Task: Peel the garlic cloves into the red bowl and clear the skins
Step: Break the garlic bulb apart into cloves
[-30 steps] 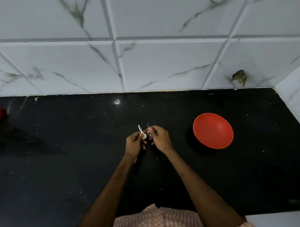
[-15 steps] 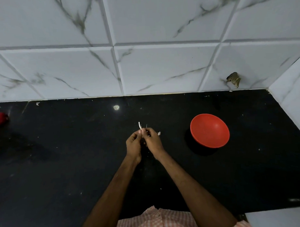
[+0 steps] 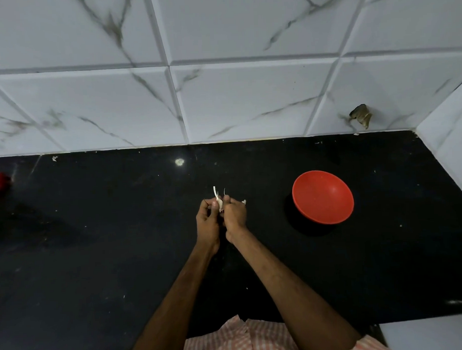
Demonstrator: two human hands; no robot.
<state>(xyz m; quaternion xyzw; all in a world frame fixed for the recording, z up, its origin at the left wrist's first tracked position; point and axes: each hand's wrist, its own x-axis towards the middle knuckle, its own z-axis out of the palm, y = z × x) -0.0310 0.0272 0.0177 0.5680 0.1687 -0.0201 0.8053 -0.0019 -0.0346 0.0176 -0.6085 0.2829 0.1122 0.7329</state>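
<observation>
1. Garlic clove (image 3: 220,202): we find it above the black counter (image 3: 96,258), near the counter's middle, pinched between both hands. It is pale and mostly hidden by the fingertips.
2. Left hand (image 3: 207,224): fingers curled, thumb and fingertips gripping the clove from its nine o'clock side.
3. Right hand (image 3: 235,216): fingers curled, pinching the clove from its three o'clock side. We cannot tell whether the grip is on flesh or on skin.
4. Skin (image 3: 215,191): a thin white strip stands up from the clove toward twelve o'clock, apparently partly lifted. A small pale scrap (image 3: 243,201) shows just beyond the right knuckles; we cannot tell whether it is held or lies on the counter.
5. Red bowl (image 3: 323,197): at three o'clock from the hands, well apart, upright on the counter. We see nothing in it.
6. Step in hand, in our judgement: stripping the skin from this clove. The task looks to be at an early stage.
7. Next move, in our judgement: pull the loose strip clear while the left hand holds firm, then carry the bare clove toward three o'clock and drop it in the bowl. Any skins shed on the counter remain to be gathered afterwards.
</observation>
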